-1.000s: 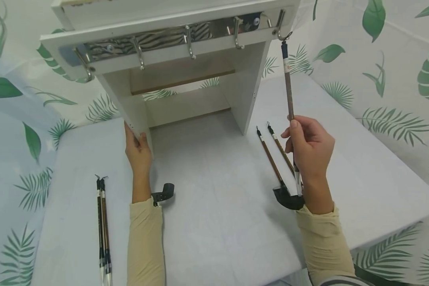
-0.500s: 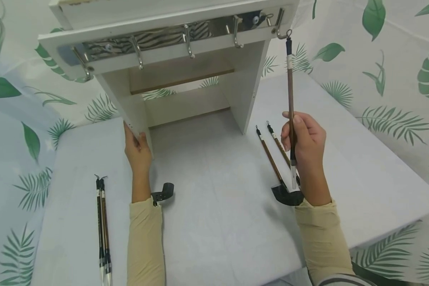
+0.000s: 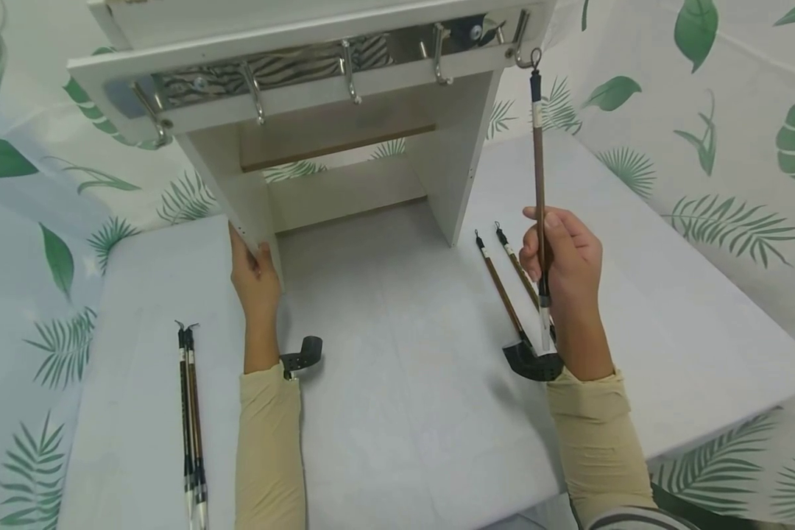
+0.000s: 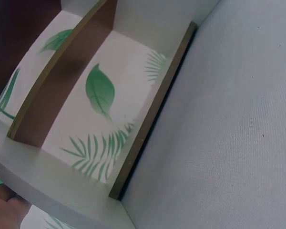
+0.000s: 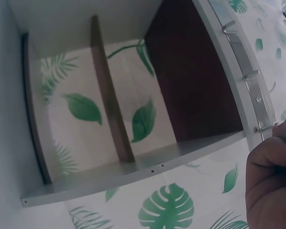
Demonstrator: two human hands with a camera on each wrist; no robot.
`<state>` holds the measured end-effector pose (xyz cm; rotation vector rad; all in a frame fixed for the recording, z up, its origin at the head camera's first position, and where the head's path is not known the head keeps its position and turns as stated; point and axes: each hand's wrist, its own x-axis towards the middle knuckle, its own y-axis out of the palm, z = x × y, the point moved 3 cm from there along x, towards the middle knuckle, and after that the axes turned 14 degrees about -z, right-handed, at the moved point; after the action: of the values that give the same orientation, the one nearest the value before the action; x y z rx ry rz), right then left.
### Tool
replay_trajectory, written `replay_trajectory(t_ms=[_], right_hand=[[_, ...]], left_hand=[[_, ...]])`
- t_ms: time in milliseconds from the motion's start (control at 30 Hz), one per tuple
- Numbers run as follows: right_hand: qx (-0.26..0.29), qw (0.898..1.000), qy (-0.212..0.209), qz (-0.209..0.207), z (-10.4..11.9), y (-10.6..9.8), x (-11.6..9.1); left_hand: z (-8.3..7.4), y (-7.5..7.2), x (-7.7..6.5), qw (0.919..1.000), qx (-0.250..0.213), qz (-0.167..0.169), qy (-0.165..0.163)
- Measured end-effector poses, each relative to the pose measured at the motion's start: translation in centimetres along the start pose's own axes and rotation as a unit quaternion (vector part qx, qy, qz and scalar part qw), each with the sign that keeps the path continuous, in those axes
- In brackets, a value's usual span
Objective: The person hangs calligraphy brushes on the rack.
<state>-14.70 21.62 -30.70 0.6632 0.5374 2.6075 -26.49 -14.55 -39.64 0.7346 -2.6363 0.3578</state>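
My right hand [image 3: 566, 276] pinches a calligraphy brush [image 3: 539, 158] by the lower half of its brown handle. The brush stands nearly upright, bristle end down, its black cord loop [image 3: 536, 57] overlapping the tip of the rightmost metal hook [image 3: 520, 43] in the head view. That hook belongs to a rail along the front edge of a white shelf unit [image 3: 447, 158]. My left hand [image 3: 255, 276] grips the front edge of the unit's left side panel, thumb on the inner face. In the right wrist view only part of my right hand [image 5: 271, 176] shows; the brush is hidden there.
Two more brushes [image 3: 500, 291] lie on the white-covered table [image 3: 384, 383] beside the right wrist. Another pair of brushes [image 3: 188, 412] lies left of the left forearm. Several other hooks [image 3: 347, 73] line the rail. A leaf-patterned cloth [image 3: 715, 243] hangs behind.
The right hand has shifted slightly left, and the brush has become more upright. Its loop has moved a little up and right by the hook. The left hand keeps its grip on the panel.
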Motion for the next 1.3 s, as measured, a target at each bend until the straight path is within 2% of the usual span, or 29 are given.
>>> replay_trajectory(t_ms=[400,567,800,1033,1300], right_hand=[[0.049,0.998,0.035,0.009,0.2,0.0,0.0],[0.052,0.998,0.041,0.017,0.0,0.0,0.1],[0.087,0.995,0.046,0.030,-0.1,0.0,0.2],[0.074,0.996,0.049,0.027,-0.5,-0.1,0.4],[0.034,0.998,0.045,0.017,-1.1,-0.3,0.6]], left_hand=[[0.0,0.0,0.0,1.0000,0.008,-0.001,-0.002],[0.1,0.0,0.0,1.0000,0.002,-0.001,-0.006],[0.0,0.1,0.1,0.9999,-0.006,0.001,-0.008],[0.0,0.1,0.1,1.0000,0.002,-0.004,-0.008],[-0.1,0.1,0.0,1.0000,0.002,-0.003,-0.004]])
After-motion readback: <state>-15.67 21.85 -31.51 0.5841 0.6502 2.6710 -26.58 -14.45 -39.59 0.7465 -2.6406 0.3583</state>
